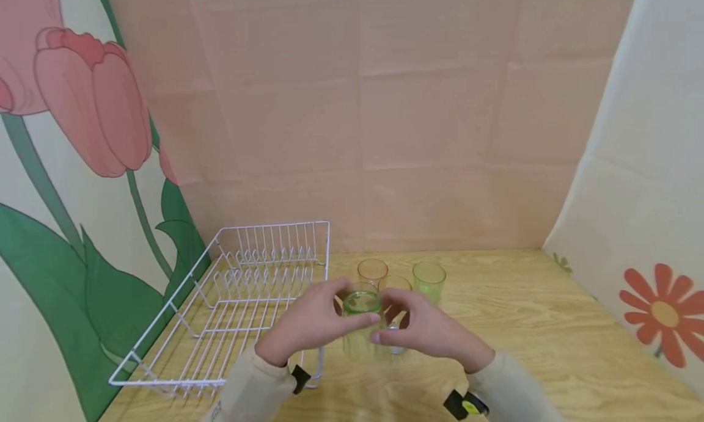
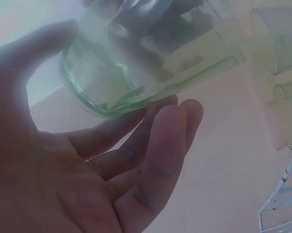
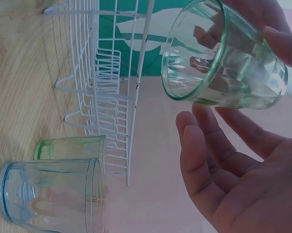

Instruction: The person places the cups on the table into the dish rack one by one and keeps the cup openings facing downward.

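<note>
A clear green glass (image 1: 362, 333) is held upside down above the table, its base up and its mouth toward the tabletop. My left hand (image 1: 316, 318) grips it from the left, with the thumb across its near side. From the right, my right hand (image 1: 420, 327) holds the same glass between thumb and fingers. In the right wrist view the fingers (image 3: 197, 155) bend under the green glass (image 3: 243, 77). The left wrist view shows the left thumb and fingers around its base end.
A white wire dish rack (image 1: 242, 300) stands on the left of the wooden table (image 1: 511, 324). Behind the hands are an orange glass (image 1: 372, 270), an amber glass (image 1: 397, 283) and another green glass (image 1: 429, 281). A blue glass (image 3: 48, 194) shows in the right wrist view.
</note>
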`<move>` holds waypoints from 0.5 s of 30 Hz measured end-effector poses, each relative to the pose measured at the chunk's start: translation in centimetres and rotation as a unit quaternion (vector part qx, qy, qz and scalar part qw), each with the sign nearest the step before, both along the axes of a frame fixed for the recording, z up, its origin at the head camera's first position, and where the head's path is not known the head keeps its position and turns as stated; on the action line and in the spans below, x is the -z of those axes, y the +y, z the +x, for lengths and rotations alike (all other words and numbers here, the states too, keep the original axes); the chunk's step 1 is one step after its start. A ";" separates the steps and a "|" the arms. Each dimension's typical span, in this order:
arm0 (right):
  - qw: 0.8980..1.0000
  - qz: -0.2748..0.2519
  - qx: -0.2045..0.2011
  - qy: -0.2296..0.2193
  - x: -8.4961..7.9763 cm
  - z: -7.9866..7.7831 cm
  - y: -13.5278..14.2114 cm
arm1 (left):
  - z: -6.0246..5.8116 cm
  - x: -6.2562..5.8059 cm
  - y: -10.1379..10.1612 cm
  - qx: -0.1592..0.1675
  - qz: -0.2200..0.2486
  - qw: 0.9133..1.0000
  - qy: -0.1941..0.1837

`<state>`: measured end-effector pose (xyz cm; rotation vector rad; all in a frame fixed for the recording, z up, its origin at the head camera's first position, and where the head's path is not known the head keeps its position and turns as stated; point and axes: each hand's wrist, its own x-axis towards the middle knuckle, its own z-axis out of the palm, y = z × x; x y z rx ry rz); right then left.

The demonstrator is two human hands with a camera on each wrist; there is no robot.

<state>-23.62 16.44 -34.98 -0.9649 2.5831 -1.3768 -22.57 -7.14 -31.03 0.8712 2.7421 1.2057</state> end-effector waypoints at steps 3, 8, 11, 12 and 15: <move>1.000 0.000 -0.004 -0.009 0.0 0.0 0.1 | -0.1 -0.2 -0.5 -0.005 -0.005 1.000 0.007; 1.000 0.012 0.007 -0.006 0.1 -0.1 0.4 | -0.7 -0.5 -1.5 -0.031 -0.018 0.999 0.021; 0.999 0.027 0.019 0.008 0.4 -0.2 0.5 | -1.1 -0.7 -2.4 -0.055 -0.028 0.998 0.022; 0.999 0.033 0.024 0.016 0.5 -0.3 0.5 | -1.3 -0.9 -2.8 -0.065 -0.030 0.997 0.021; 0.997 0.044 0.047 0.038 0.9 -0.5 0.6 | -2.0 -1.2 -4.1 -0.108 -0.055 0.992 0.031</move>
